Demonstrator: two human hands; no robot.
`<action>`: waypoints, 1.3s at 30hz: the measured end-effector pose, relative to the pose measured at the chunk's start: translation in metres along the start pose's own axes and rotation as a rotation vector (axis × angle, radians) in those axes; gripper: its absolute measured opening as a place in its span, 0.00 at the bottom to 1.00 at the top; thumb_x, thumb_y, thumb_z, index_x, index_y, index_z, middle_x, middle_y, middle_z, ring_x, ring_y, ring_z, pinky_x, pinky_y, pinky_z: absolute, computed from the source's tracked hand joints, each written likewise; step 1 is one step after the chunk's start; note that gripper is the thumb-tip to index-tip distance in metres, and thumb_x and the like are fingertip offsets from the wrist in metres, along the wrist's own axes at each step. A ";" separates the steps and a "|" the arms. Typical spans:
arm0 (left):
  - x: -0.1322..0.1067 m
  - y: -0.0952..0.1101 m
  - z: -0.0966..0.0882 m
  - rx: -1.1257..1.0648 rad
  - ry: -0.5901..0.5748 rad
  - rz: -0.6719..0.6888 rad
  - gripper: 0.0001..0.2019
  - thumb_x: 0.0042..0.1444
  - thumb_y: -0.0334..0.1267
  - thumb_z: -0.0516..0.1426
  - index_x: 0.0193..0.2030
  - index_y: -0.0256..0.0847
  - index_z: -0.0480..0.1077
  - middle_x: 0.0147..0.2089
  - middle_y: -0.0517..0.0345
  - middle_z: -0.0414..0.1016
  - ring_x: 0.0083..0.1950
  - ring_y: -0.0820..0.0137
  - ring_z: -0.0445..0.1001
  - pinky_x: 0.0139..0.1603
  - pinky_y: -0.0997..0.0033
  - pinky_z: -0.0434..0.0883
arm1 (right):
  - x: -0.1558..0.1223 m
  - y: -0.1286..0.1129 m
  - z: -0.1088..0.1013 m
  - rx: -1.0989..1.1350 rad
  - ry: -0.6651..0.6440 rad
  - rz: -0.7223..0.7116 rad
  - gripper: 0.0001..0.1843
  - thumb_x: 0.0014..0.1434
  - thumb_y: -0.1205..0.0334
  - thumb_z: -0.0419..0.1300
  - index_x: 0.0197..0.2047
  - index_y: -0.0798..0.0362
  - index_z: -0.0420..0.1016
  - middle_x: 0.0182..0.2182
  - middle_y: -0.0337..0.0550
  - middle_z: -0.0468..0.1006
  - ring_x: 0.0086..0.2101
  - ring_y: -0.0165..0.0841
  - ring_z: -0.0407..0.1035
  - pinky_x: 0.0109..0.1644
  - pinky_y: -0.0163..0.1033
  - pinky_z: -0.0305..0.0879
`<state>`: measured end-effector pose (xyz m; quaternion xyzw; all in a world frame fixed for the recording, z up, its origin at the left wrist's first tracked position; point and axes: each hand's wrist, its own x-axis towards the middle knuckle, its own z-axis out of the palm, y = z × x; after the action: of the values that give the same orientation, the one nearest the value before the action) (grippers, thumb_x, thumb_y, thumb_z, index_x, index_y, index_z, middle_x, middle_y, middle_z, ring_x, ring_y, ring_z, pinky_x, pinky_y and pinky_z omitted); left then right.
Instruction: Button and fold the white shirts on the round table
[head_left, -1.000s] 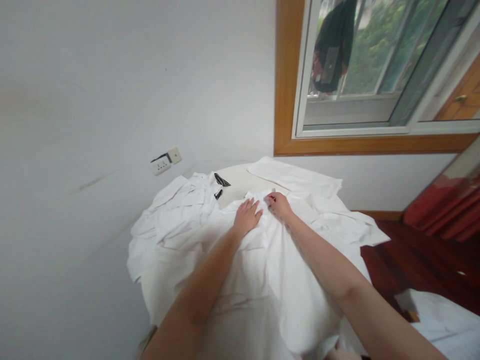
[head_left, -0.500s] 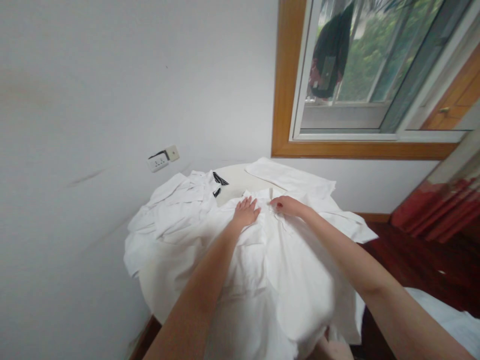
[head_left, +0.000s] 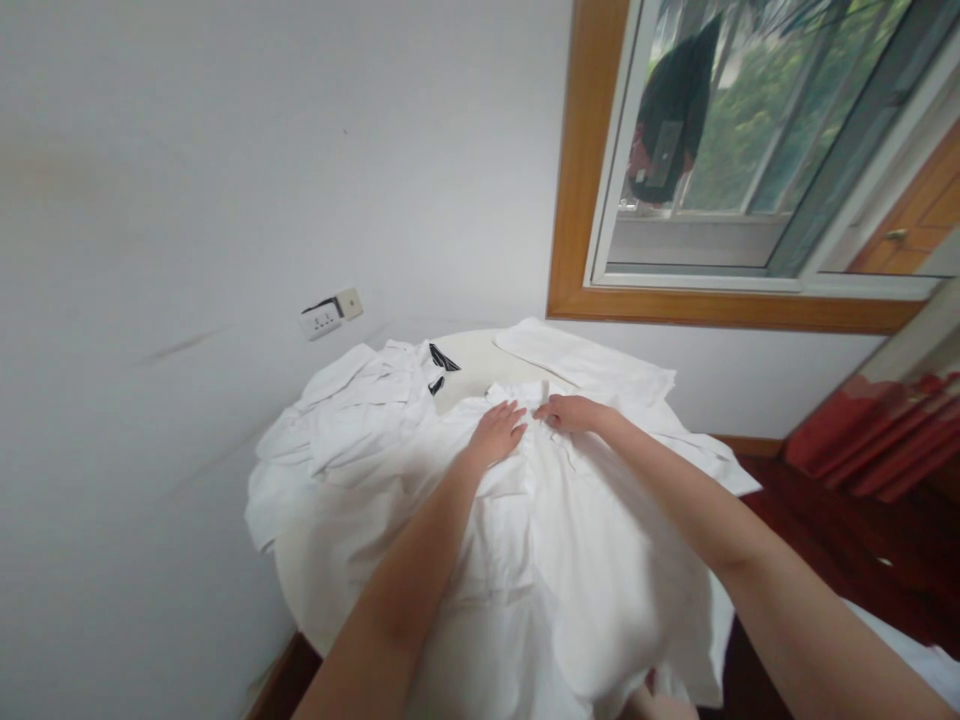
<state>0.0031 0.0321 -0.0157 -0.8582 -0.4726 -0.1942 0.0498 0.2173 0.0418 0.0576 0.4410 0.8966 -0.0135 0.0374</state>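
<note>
A white garment [head_left: 592, 580], likely a shirt, lies spread over a round cream table [head_left: 469, 362] and hangs over its near edge. My left hand [head_left: 499, 432] rests flat on the cloth, fingers outstretched, left of a seam running down the middle. Just right of that seam, my right hand [head_left: 571, 412] has its fingers pinched together on the garment's edge near the top. The cloth between those fingertips is mostly hidden. One white sleeve [head_left: 585, 358] stretches across the far right of the table.
A crumpled white garment [head_left: 367, 400] with black striped pieces [head_left: 444, 358] lies at the table's left. Behind stand a wall with a socket [head_left: 322, 320] and a wood-framed window [head_left: 720, 305]. A red curtain [head_left: 870, 440] hangs at right; white cloth [head_left: 907, 645] shows lower right.
My left hand has slid slightly right and toward me. My right hand stays near the seam, its fingertips slightly further left. The view has shifted a little.
</note>
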 end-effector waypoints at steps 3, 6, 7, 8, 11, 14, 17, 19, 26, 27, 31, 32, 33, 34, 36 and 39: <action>-0.001 0.000 0.002 0.018 -0.040 -0.012 0.23 0.65 0.48 0.47 0.63 0.44 0.63 0.67 0.52 0.60 0.69 0.61 0.57 0.68 0.55 0.57 | 0.002 0.002 -0.001 0.066 0.012 -0.031 0.16 0.59 0.68 0.55 0.48 0.48 0.77 0.43 0.45 0.78 0.38 0.33 0.72 0.39 0.31 0.60; -0.002 0.000 0.001 0.029 -0.063 -0.020 0.24 0.65 0.50 0.46 0.64 0.45 0.61 0.68 0.52 0.59 0.69 0.61 0.56 0.68 0.55 0.57 | 0.004 0.004 0.002 0.118 0.043 -0.044 0.10 0.57 0.70 0.57 0.40 0.52 0.77 0.38 0.46 0.79 0.36 0.34 0.71 0.37 0.31 0.57; -0.002 0.000 0.001 0.030 -0.065 -0.021 0.24 0.65 0.51 0.46 0.64 0.45 0.61 0.68 0.53 0.59 0.69 0.61 0.56 0.68 0.55 0.56 | 0.004 0.005 0.004 0.134 0.057 -0.048 0.09 0.56 0.70 0.57 0.39 0.53 0.76 0.36 0.45 0.78 0.36 0.33 0.70 0.37 0.31 0.57; -0.002 0.001 0.001 0.031 -0.065 -0.023 0.24 0.65 0.51 0.46 0.64 0.45 0.61 0.68 0.53 0.59 0.69 0.62 0.56 0.68 0.55 0.56 | 0.003 0.006 0.005 0.155 0.075 -0.053 0.08 0.56 0.70 0.57 0.38 0.53 0.75 0.35 0.45 0.78 0.36 0.33 0.69 0.37 0.31 0.56; -0.003 0.001 0.000 0.035 -0.057 -0.027 0.24 0.65 0.51 0.45 0.64 0.45 0.61 0.68 0.53 0.59 0.69 0.62 0.56 0.68 0.56 0.56 | -0.003 0.012 0.006 0.229 0.155 -0.062 0.07 0.56 0.71 0.55 0.36 0.54 0.73 0.32 0.43 0.77 0.33 0.32 0.67 0.35 0.32 0.54; -0.003 0.002 0.001 0.042 -0.049 -0.024 0.23 0.65 0.50 0.46 0.64 0.46 0.61 0.68 0.54 0.59 0.69 0.62 0.56 0.68 0.57 0.56 | -0.008 0.016 -0.003 0.340 0.294 -0.065 0.05 0.58 0.67 0.54 0.35 0.54 0.71 0.29 0.41 0.75 0.30 0.30 0.64 0.35 0.32 0.54; -0.002 0.002 0.001 0.041 -0.054 -0.026 0.23 0.65 0.49 0.46 0.64 0.46 0.60 0.68 0.54 0.60 0.69 0.62 0.55 0.68 0.56 0.56 | -0.003 0.014 -0.013 0.449 0.432 -0.064 0.06 0.61 0.64 0.52 0.36 0.54 0.69 0.28 0.39 0.73 0.29 0.29 0.63 0.35 0.31 0.55; -0.001 0.002 0.001 0.037 -0.066 -0.027 0.24 0.65 0.50 0.46 0.65 0.45 0.60 0.68 0.53 0.59 0.70 0.62 0.55 0.68 0.56 0.56 | 0.007 0.008 -0.014 0.456 0.503 -0.029 0.06 0.61 0.64 0.52 0.37 0.54 0.69 0.30 0.40 0.73 0.30 0.29 0.63 0.36 0.31 0.56; -0.002 0.003 -0.001 0.031 -0.071 -0.031 0.24 0.65 0.49 0.45 0.64 0.44 0.60 0.68 0.53 0.60 0.69 0.62 0.56 0.69 0.56 0.55 | 0.040 -0.018 0.025 0.316 0.401 0.309 0.06 0.63 0.66 0.52 0.40 0.55 0.70 0.38 0.46 0.75 0.37 0.32 0.67 0.40 0.33 0.58; -0.002 0.003 -0.002 0.028 -0.068 -0.033 0.24 0.65 0.49 0.46 0.63 0.43 0.61 0.68 0.53 0.60 0.69 0.62 0.56 0.69 0.56 0.55 | 0.040 -0.021 0.030 0.309 0.395 0.331 0.07 0.63 0.66 0.52 0.40 0.55 0.70 0.39 0.47 0.75 0.38 0.33 0.67 0.41 0.33 0.58; -0.003 0.006 -0.004 0.014 -0.055 -0.054 0.23 0.64 0.48 0.47 0.62 0.41 0.62 0.67 0.52 0.62 0.69 0.61 0.56 0.69 0.58 0.54 | 0.034 -0.027 0.041 0.279 0.421 0.336 0.08 0.63 0.66 0.51 0.42 0.55 0.70 0.41 0.49 0.74 0.41 0.34 0.67 0.43 0.34 0.59; -0.003 0.007 -0.006 0.010 -0.049 -0.059 0.23 0.64 0.48 0.47 0.62 0.40 0.62 0.66 0.50 0.62 0.69 0.62 0.57 0.69 0.58 0.54 | 0.032 -0.027 0.042 0.273 0.426 0.336 0.08 0.63 0.66 0.51 0.43 0.55 0.70 0.41 0.49 0.74 0.41 0.34 0.67 0.43 0.34 0.59; -0.003 0.009 -0.008 0.006 -0.040 -0.064 0.24 0.64 0.47 0.48 0.63 0.39 0.61 0.65 0.48 0.63 0.68 0.62 0.58 0.68 0.59 0.55 | 0.031 -0.028 0.042 0.270 0.430 0.340 0.09 0.63 0.66 0.51 0.43 0.55 0.70 0.41 0.49 0.74 0.40 0.34 0.67 0.43 0.34 0.59; -0.003 0.011 -0.010 0.002 -0.027 -0.068 0.25 0.63 0.47 0.49 0.63 0.37 0.60 0.65 0.47 0.64 0.67 0.62 0.59 0.68 0.59 0.55 | 0.030 -0.028 0.041 0.271 0.432 0.346 0.09 0.63 0.66 0.51 0.44 0.55 0.70 0.41 0.49 0.74 0.40 0.34 0.67 0.43 0.34 0.59; -0.004 0.014 -0.016 -0.006 0.005 -0.073 0.28 0.62 0.47 0.51 0.66 0.36 0.56 0.64 0.45 0.65 0.65 0.62 0.61 0.66 0.60 0.58 | 0.029 -0.028 0.042 0.278 0.439 0.360 0.10 0.63 0.66 0.51 0.45 0.55 0.71 0.40 0.48 0.74 0.39 0.34 0.68 0.42 0.34 0.59; -0.004 0.018 -0.023 -0.001 0.029 -0.045 0.26 0.62 0.45 0.51 0.66 0.44 0.57 0.63 0.50 0.66 0.63 0.63 0.64 0.64 0.60 0.60 | 0.031 -0.027 0.043 0.297 0.448 0.386 0.11 0.62 0.65 0.52 0.45 0.54 0.73 0.41 0.48 0.75 0.40 0.34 0.68 0.43 0.33 0.60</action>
<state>0.0091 0.0129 0.0057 -0.8444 -0.4910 -0.2080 0.0519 0.1794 0.0468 0.0121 0.5955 0.7706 -0.0393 -0.2238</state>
